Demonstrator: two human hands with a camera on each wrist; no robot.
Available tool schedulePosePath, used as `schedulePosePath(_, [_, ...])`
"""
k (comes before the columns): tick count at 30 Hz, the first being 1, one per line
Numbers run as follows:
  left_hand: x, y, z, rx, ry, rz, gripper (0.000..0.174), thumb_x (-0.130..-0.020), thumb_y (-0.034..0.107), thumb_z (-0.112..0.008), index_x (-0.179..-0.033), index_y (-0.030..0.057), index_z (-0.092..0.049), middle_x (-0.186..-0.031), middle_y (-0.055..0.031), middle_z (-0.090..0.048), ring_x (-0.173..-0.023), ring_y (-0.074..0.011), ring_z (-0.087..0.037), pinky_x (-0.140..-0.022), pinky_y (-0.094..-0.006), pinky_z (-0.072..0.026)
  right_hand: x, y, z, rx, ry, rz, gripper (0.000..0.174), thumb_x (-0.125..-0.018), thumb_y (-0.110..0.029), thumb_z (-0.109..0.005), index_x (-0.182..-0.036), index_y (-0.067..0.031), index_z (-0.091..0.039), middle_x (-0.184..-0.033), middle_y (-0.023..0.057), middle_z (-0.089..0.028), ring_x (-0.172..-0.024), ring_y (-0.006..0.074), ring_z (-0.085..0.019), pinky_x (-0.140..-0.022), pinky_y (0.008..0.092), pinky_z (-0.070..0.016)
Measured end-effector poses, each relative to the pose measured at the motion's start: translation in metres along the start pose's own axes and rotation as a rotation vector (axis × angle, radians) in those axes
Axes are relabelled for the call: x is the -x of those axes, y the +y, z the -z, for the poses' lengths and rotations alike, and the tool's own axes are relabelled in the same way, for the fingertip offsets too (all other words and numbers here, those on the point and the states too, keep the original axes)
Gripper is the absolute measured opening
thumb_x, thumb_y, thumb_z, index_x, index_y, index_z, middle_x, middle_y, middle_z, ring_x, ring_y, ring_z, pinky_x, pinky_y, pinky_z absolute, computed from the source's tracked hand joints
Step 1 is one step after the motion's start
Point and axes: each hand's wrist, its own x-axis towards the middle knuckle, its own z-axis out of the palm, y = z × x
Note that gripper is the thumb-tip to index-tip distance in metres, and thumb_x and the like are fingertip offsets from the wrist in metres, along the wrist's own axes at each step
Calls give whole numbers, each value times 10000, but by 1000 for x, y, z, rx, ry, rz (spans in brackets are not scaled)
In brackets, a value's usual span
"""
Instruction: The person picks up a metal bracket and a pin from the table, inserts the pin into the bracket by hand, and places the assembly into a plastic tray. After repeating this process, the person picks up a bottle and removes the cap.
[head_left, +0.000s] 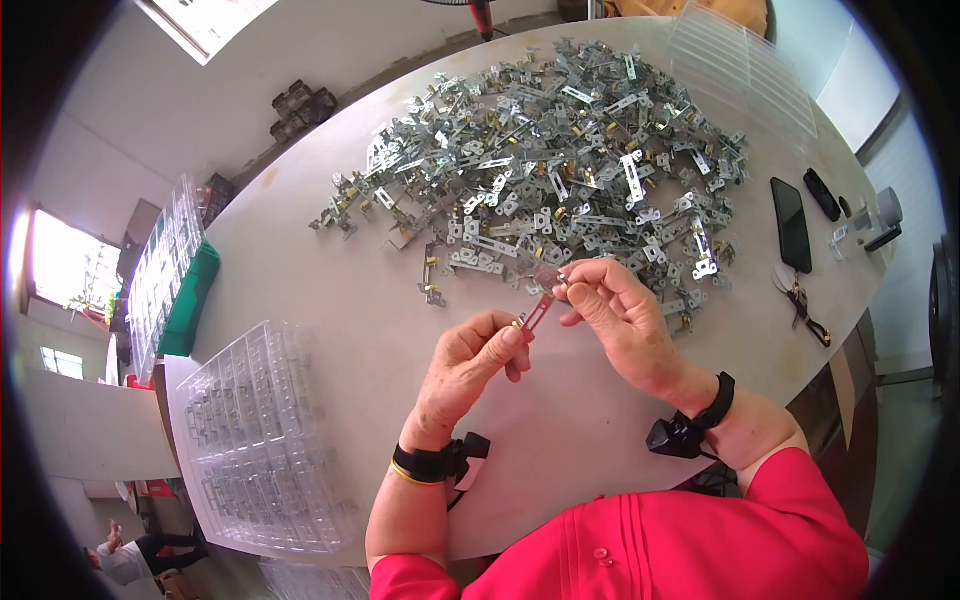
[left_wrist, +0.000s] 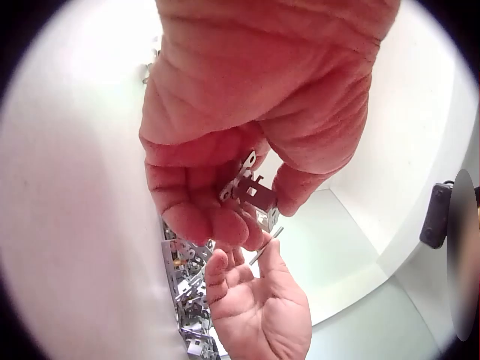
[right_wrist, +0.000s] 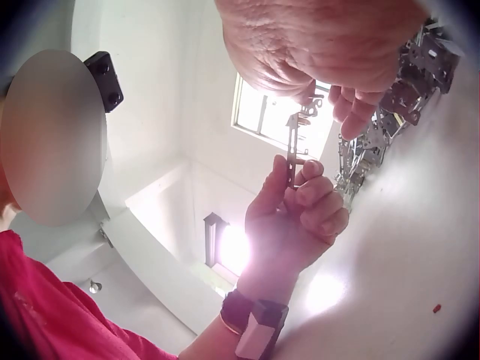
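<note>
Between both hands is a slim metal bracket point(head_left: 538, 312) with a long slot and small bent tabs. My left hand point(head_left: 465, 365) pinches its near end between thumb and fingers. At the far end, my right hand point(head_left: 625, 325) pinches with thumb and forefinger. In the left wrist view, the bracket point(left_wrist: 255, 193) shows bent metal ears, and a thin straight metal edge lies by the right fingertips. The right wrist view shows the bracket point(right_wrist: 292, 146) standing upright from the left fingers. A large heap of similar metal brackets point(head_left: 560, 170) lies just beyond the hands.
Clear compartment boxes point(head_left: 265, 430) holding metal parts stand at left, near a green-edged case point(head_left: 190, 300). A clear divided tray point(head_left: 745, 70) lies at the back right. To the right are a phone point(head_left: 790, 225), pliers point(head_left: 803, 310) and a clear-and-dark object point(head_left: 880, 220).
</note>
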Motion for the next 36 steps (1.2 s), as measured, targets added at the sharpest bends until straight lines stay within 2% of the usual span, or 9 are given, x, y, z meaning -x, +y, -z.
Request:
schedulePosePath(5, [-1,0,0,-50,93,-47,362,-1016,358,-633,-1019,-4,-635,-778,-16,-595,-705,-114,-541,-679,-262,-448,5,-8,0,160,-5,-7,142,-1041,-173,-601,-1141,-73,-610,-952,-21,-618,-789,33,-572,-665,223,-509])
schedulePosePath(7, [-1,-1,0,-108,128,-61,353,-1016,355,-638,-1023,3,-625,-765,-4,-577,-695,-101,-527,-663,-247,-432,5,-18,-2,100,-57,-188,117,-1034,-165,-611,-1100,-69,-623,-819,-54,-581,-693,19,-506,-590,218,-441])
schedulePosePath(13, [-2,-8,1,-175,174,-107,289,-1000,312,-676,-1000,26,-634,-765,52,-559,-675,-47,-512,-609,-218,-432,6,-13,-4,304,-109,-142,94,-1017,-142,-628,-1041,-52,-636,-687,-48,-496,-621,29,-424,-536,243,-366])
schedulePosePath(17, [-1,-7,-1,-217,196,-100,266,-997,289,-681,-997,27,-635,-764,52,-560,-675,-42,-499,-611,-213,-429,7,-8,-5,299,-72,-157,89,-1010,-126,-623,-1039,-42,-631,-679,-28,-518,-621,29,-444,-538,246,-385])
schedulePosePath(19, [-1,-8,-1,-288,213,-118,246,-989,262,-691,-993,22,-639,-776,42,-580,-687,-51,-502,-631,-221,-438,6,-15,-5,326,-119,-227,102,-1035,-126,-574,-1068,-34,-604,-715,-56,-540,-635,25,-514,-563,210,-423])
schedulePosePath(26, [-2,-7,-6,-443,213,-150,202,-963,203,-710,-994,14,-645,-795,12,-621,-717,-76,-522,-664,-251,-461,8,-17,-7,244,-188,-263,88,-1035,-127,-567,-1033,-41,-585,-716,-33,-571,-618,34,-527,-549,217,-439])
schedulePosePath(29, [-1,-7,-6,-443,215,-161,197,-962,195,-708,-995,11,-643,-792,4,-622,-715,-76,-521,-661,-251,-461,7,-20,-8,185,-59,-311,94,-1021,-122,-582,-1017,-31,-604,-702,-25,-589,-609,30,-513,-538,223,-425])
schedulePosePath(31, [-2,-7,-6,-454,211,-166,192,-962,188,-706,-991,10,-643,-794,1,-623,-717,-78,-523,-662,-251,-462,8,-18,-7,128,-195,-354,101,-1027,-134,-575,-1006,-37,-596,-706,-27,-591,-599,33,-518,-536,223,-435])
schedulePosePath(36, [-2,-8,-6,-467,208,-183,184,-960,179,-706,-990,9,-644,-778,1,-617,-703,-80,-522,-653,-253,-462,5,-19,-4,124,-150,-370,112,-1032,-143,-567,-985,-44,-588,-712,-27,-595,-607,31,-518,-541,221,-436])
